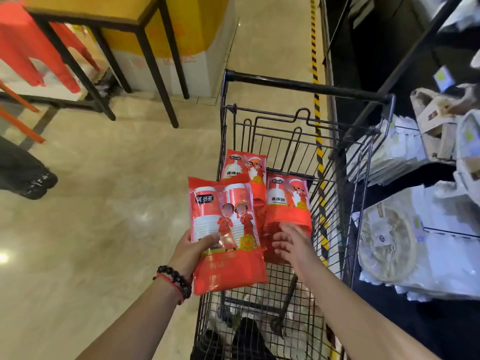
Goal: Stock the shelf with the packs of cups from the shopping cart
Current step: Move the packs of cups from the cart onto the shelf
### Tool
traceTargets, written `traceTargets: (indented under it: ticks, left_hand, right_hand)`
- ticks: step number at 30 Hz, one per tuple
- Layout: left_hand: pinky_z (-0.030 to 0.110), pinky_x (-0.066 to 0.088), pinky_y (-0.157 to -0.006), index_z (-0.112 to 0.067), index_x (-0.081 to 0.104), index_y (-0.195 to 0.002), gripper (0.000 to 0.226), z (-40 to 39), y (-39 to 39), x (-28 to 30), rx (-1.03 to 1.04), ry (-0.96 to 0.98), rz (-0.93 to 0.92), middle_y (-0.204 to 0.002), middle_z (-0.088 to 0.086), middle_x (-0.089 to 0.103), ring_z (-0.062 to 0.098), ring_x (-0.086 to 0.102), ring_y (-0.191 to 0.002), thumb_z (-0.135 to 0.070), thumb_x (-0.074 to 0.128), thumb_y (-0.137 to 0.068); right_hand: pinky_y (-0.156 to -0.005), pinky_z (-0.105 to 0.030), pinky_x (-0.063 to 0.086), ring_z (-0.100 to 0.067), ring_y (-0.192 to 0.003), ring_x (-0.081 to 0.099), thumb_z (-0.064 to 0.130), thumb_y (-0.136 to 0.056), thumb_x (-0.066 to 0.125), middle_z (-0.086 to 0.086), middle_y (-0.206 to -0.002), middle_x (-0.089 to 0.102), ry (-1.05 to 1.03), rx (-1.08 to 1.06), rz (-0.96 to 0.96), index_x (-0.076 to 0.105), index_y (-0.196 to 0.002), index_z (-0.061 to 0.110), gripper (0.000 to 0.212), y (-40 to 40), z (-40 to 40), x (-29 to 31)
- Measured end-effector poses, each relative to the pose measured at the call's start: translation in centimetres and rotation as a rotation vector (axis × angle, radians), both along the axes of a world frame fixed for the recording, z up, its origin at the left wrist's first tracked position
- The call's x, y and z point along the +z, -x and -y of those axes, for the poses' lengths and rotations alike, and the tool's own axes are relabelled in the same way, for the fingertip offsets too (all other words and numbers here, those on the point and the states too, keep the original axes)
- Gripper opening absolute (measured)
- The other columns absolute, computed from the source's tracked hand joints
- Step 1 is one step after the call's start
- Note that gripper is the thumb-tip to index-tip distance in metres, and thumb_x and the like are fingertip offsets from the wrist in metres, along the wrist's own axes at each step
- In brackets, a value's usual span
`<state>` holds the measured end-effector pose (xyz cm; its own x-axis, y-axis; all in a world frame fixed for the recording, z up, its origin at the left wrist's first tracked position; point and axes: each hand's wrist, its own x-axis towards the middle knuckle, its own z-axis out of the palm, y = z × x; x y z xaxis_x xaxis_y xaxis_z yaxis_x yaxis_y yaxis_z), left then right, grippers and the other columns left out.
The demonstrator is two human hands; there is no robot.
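Left hand (193,249) grips 1 red cup pack (226,237); right hand (291,242), fingers (279,246) spread open, reaches over another pack (287,206) in the cart (306,87).

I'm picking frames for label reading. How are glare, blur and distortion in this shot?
Head view: ceiling lights glare off the glossy floor; the held pack of cups in the left hand reads fairly sharp, the reaching right hand slightly soft; wide-angle bending curves the shopping cart and shelf; the shelf's upper part is dark.
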<state>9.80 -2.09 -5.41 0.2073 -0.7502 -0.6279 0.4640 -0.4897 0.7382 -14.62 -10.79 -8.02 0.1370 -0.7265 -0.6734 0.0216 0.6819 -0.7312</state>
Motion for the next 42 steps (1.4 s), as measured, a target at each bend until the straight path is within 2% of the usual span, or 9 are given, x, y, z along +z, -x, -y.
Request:
traceTargets:
  ticks: [8, 12, 15, 18, 22, 27, 32, 38, 42]
  left_hand:
    - [0.045, 0.059, -0.071, -0.009, 0.063, -0.118, 0.081, -1.8, -4.7, -0.9, 0.075, -0.032, 0.047, -0.106, 0.02, 0.075, 0.041, 0.073, -0.088, -0.033, 0.091, -0.047]
    - [0.043, 0.059, -0.067, -0.012, 0.063, -0.116, 0.087, -1.9, -5.9, -1.2, 0.085, -0.039, 0.051, -0.104, 0.018, 0.076, 0.039, 0.074, -0.084, -0.039, 0.096, -0.04]
    - [0.043, 0.059, -0.067, -0.013, 0.065, -0.115, 0.089, -1.7, -6.7, -1.6, 0.102, -0.037, 0.05, -0.104, 0.018, 0.075, 0.04, 0.074, -0.085, -0.042, 0.097, -0.038]
    - [0.042, 0.059, -0.066, -0.013, 0.064, -0.115, 0.08, -1.4, -7.2, -2.0, 0.128, -0.033, 0.058, -0.103, 0.019, 0.075, 0.038, 0.074, -0.083, -0.037, 0.093, -0.044]
    - [0.05, 0.059, -0.075, -0.013, 0.062, -0.12, 0.084, -1.3, -7.6, -2.3, 0.147, -0.044, 0.072, -0.107, 0.018, 0.075, 0.042, 0.073, -0.091, -0.037, 0.092, -0.046]
    - [0.051, 0.059, -0.077, -0.014, 0.065, -0.118, 0.078, -1.6, -7.5, -2.2, 0.146, -0.042, 0.088, -0.109, 0.02, 0.074, 0.043, 0.072, -0.093, -0.042, 0.092, -0.05]
    - [0.059, 0.057, -0.085, -0.011, 0.062, -0.122, 0.102, -1.4, -7.2, -1.9, 0.111, -0.072, 0.147, -0.108, 0.019, 0.074, 0.044, 0.072, -0.094, -0.053, 0.096, -0.036]
    - [0.045, 0.06, -0.066, -0.015, 0.059, -0.119, 0.088, -1.0, -6.4, -0.6, 0.071, -0.081, 0.22, -0.102, 0.014, 0.076, 0.037, 0.075, -0.084, -0.045, 0.092, -0.042]
    - [0.053, 0.061, -0.074, -0.015, 0.056, -0.121, 0.095, -0.6, -5.6, 0.8, 0.018, -0.079, 0.286, -0.107, 0.014, 0.074, 0.034, 0.075, -0.087, -0.046, 0.093, -0.039]
  right_hand:
    - [-0.047, -0.025, 0.041, -0.012, -0.055, 0.05, 0.027, -0.088, 0.065, -0.004, -0.074, 0.059, 0.067, 0.01, -0.238, 0.062, -0.085, 0.016, 0.012, -6.9, 11.4, -0.1]
    - [-0.089, -0.041, 0.057, -0.027, -0.087, 0.071, 0.045, -0.081, 0.071, -0.008, -0.097, 0.075, 0.016, 0.081, -0.379, 0.071, -0.092, 0.016, 0.031, -8.5, 14.5, -1.9]
    - [-0.102, -0.049, 0.052, -0.032, -0.109, 0.067, 0.058, -0.078, 0.075, -0.013, -0.125, 0.068, -0.147, 0.115, -0.32, 0.056, -0.136, 0.014, 0.075, -9.7, 16.0, -3.2]
    - [-0.107, -0.054, 0.047, -0.035, -0.121, 0.062, 0.068, -0.07, 0.077, -0.014, -0.137, 0.061, -0.267, 0.169, -0.245, 0.044, -0.148, 0.019, 0.098, -10.8, 16.9, -4.2]
    - [-0.098, -0.058, 0.053, -0.036, -0.108, 0.069, 0.059, -0.072, 0.082, -0.017, -0.123, 0.069, -0.298, 0.149, -0.173, 0.051, -0.142, 0.02, 0.086, -10.9, 17.6, -4.5]
    - [-0.064, -0.051, 0.061, -0.035, -0.073, 0.077, 0.044, -0.064, 0.092, -0.016, -0.089, 0.079, -0.363, 0.149, -0.131, 0.065, -0.118, 0.019, 0.065, -10.4, 17.7, -4.4]
    - [-0.064, -0.048, 0.062, -0.031, -0.077, 0.077, 0.024, -0.071, 0.088, -0.016, -0.095, 0.079, -0.394, 0.15, -0.051, 0.064, -0.124, 0.015, 0.058, -9.3, 16.2, -3.9]
    - [-0.085, -0.056, 0.059, -0.036, -0.095, 0.073, 0.021, -0.075, 0.086, -0.019, -0.11, 0.074, -0.205, -0.023, -0.023, 0.06, -0.125, 0.013, 0.057, -5.7, 11.3, -1.6]
    - [-0.071, -0.048, 0.063, -0.033, -0.089, 0.076, 0.023, -0.061, 0.093, -0.01, -0.102, 0.078, -0.032, -0.128, -0.017, 0.062, -0.121, 0.023, 0.068, -0.1, 6.4, 0.8]
